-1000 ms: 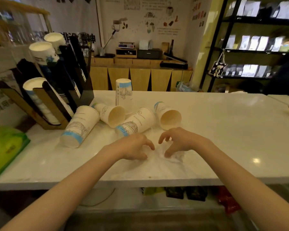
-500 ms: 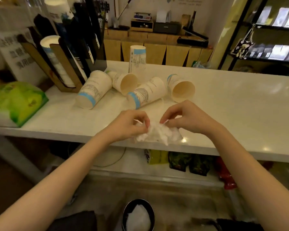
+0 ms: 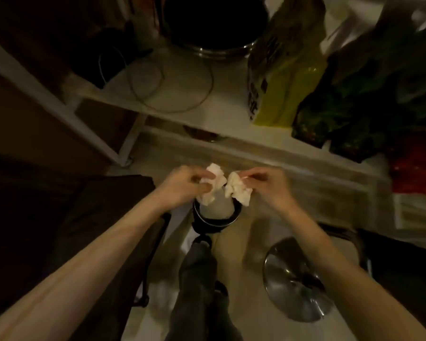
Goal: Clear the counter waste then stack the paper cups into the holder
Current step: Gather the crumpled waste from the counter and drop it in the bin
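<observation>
I look down below the counter at a small black round bin (image 3: pixel 235 214) on the floor, with white paper inside it. My left hand (image 3: pixel 182 187) pinches one crumpled white tissue (image 3: pixel 213 183) just above the bin's left rim. My right hand (image 3: pixel 266 185) pinches a second crumpled tissue (image 3: pixel 239 193) over the bin's right side. The two wads hang side by side, almost touching. The paper cups and the cup holder are out of view.
A white lower shelf (image 3: pixel 207 112) runs behind the bin, carrying a dark metal pot (image 3: pixel 214 25), a loop of cable (image 3: pixel 172 80), a yellow-green bag (image 3: pixel 285 77) and dark green packets (image 3: pixel 359 114). A shiny round stool base (image 3: pixel 295 281) stands at lower right. A dark trouser leg (image 3: pixel 197 279) is below the bin.
Both hands lifted the crumpled tissue off the counter edge and carried it down over the floor bin. My view swung from the counter and cups down to the floor.
</observation>
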The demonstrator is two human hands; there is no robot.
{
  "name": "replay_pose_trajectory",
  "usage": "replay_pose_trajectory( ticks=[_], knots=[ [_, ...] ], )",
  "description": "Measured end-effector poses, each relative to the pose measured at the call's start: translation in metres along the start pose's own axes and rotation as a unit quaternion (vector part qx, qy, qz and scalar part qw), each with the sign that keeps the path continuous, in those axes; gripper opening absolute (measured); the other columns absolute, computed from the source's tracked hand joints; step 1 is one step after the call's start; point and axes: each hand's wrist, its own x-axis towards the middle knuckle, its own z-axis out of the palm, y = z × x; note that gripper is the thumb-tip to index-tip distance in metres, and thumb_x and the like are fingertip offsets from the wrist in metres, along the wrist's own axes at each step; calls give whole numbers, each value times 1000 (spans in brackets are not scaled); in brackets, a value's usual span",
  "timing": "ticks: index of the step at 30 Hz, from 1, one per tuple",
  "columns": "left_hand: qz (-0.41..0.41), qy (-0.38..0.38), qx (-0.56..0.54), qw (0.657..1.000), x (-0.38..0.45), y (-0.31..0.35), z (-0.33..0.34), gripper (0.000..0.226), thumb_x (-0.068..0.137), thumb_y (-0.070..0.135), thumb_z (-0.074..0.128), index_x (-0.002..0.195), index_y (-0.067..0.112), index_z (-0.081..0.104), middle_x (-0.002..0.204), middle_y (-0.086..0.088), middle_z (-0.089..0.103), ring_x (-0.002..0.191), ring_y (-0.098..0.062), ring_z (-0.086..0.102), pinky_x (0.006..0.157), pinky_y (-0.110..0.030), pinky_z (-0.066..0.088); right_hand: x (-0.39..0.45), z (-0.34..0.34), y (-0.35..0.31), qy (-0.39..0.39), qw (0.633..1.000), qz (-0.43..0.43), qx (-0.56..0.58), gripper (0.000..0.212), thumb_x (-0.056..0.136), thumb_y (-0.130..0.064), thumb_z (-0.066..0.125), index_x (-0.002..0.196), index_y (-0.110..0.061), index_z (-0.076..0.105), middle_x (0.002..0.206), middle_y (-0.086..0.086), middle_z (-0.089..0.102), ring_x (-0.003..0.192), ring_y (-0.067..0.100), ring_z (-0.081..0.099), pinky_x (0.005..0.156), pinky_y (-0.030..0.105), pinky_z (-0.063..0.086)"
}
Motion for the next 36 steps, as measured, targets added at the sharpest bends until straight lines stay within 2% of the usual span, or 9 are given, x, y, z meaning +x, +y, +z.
replay_pose_trajectory(
  ticks=[3, 6, 9, 12, 15, 18, 26, 30, 36],
  knots=[
    [-82, -24, -24, 996, 46, -88, 51, 38, 85, 14, 57, 123, 10, 54, 125, -14, 57, 110, -20, 53, 89, -25, 39, 46, 48, 92, 41, 997, 69, 11, 21, 84, 0, 57, 100, -2, 70, 102, 21, 71, 87, 27, 65, 81, 35, 52],
    [-156, -30, -56, 986, 92, -157, 100, 45, 85, 16, 56, 128, 8, 48, 137, -14, 46, 125, -27, 44, 99, -28, 33, 87, 86, 171, 37, 992, 117, -28, 25, 87, -5, 54, 109, 0, 65, 111, 19, 67, 98, 27, 62, 81, 23, 41],
    [-199, -7, -112, 974, 134, -210, 143, 46, 85, 11, 54, 129, 3, 45, 128, -8, 49, 117, -22, 47, 97, -28, 41, 120, 116, 238, 29, 985, 165, -51, 30, 88, -7, 52, 116, 0, 61, 121, 19, 61, 111, 31, 57, 85, 22, 37],
    [-203, -22, -95, 974, 172, -250, 178, 40, 87, 10, 51, 125, -1, 46, 112, -6, 50, 100, -16, 46, 69, -13, 37, 147, 140, 289, 19, 977, 207, -51, 33, 89, -7, 48, 120, -2, 57, 123, 19, 59, 108, 29, 55, 80, 22, 36],
    [-206, -33, -65, 976, 203, -281, 205, 45, 87, 14, 52, 129, 2, 44, 131, -14, 51, 117, -26, 48, 84, -21, 36, 169, 161, 327, 7, 971, 234, -38, 33, 90, -7, 47, 122, -3, 55, 123, 18, 56, 104, 27, 53, 78, 23, 37],
    [-205, -61, -47, 976, 225, -300, 218, 42, 87, 17, 51, 126, 6, 46, 128, -13, 52, 120, -29, 47, 88, -26, 36, 188, 178, 350, -10, 972, 231, -47, 35, 89, -6, 47, 124, -3, 53, 127, 19, 55, 110, 31, 52, 83, 26, 37],
    [-171, -95, -5, 981, 210, -302, 211, 61, 87, 16, 50, 142, 14, 22, 147, -12, 33, 131, -28, 37, 107, -36, 34, 189, 176, 336, -54, 968, 231, -79, 50, 89, -5, 44, 138, -10, 35, 145, 17, 35, 126, 34, 43, 97, 36, 41],
    [-143, -79, 1, 987, 186, -263, 180, 58, 86, 10, 51, 139, 8, 27, 142, -15, 40, 128, -28, 41, 102, -27, 34, 170, 150, 290, -54, 973, 208, -85, 54, 87, -6, 46, 139, -12, 33, 141, 14, 43, 125, 32, 45, 95, 33, 39],
    [-62, -81, 117, 988, 140, -176, 116, 77, 79, 22, 63, 142, 13, 21, 135, -17, 48, 119, -33, 50, 96, -44, 45, 130, 104, 187, -71, 983, 135, -103, 42, 85, -6, 48, 126, -2, 50, 125, 11, 58, 112, 28, 56, 87, 29, 44]
  ],
)
